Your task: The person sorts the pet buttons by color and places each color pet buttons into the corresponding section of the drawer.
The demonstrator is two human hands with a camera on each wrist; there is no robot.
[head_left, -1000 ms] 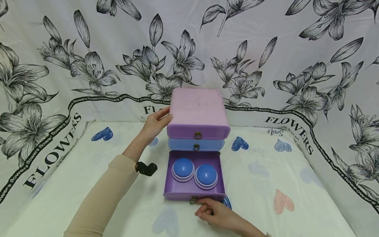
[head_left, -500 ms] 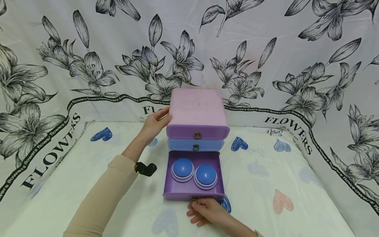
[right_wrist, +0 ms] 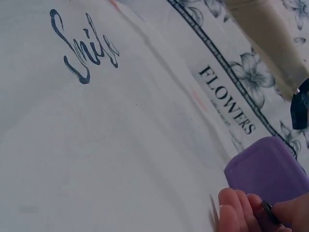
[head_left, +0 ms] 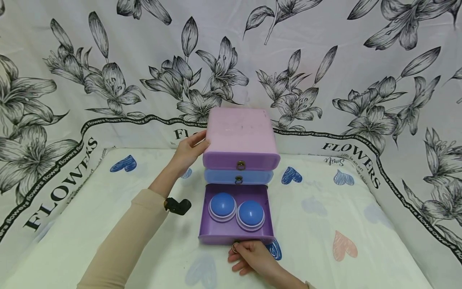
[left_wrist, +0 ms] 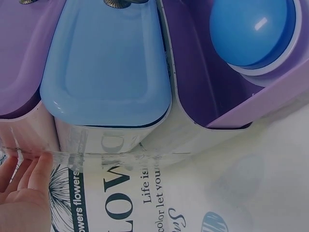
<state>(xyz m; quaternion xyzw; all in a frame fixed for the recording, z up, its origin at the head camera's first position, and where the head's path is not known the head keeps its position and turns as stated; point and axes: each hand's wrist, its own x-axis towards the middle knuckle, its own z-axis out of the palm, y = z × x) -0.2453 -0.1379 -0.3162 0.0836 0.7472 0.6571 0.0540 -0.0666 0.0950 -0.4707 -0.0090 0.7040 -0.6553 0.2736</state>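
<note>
A small drawer cabinet with a pink top (head_left: 240, 130) stands upright in the head view. Its lowest purple drawer (head_left: 214, 240) is pulled out and holds two blue domes on white round bases, a left dome (head_left: 222, 204) and a right dome (head_left: 250, 213). My left hand (head_left: 188, 151) rests its fingers against the cabinet's upper left side; the left wrist view shows those fingers (left_wrist: 38, 174) fairly straight. With thumb and index finger, my right hand (head_left: 254, 257) pinches the brass ring pull (right_wrist: 268, 212) on the open drawer's front. Its other fingers are loosely bent.
Above sit a shut purple drawer (head_left: 220, 161) and a shut blue drawer (head_left: 220, 176), each with a ring pull. A white heart-print cloth (head_left: 144, 224) lies underneath. A flower-print curtain (head_left: 231, 24) hangs behind. A black wrist device (head_left: 177, 206) is on my left arm.
My right hand has shifted slightly left, and its thumb has come onto the ring pull, which it now pinches. The left hand, the drawer and the domes have stayed in place.
</note>
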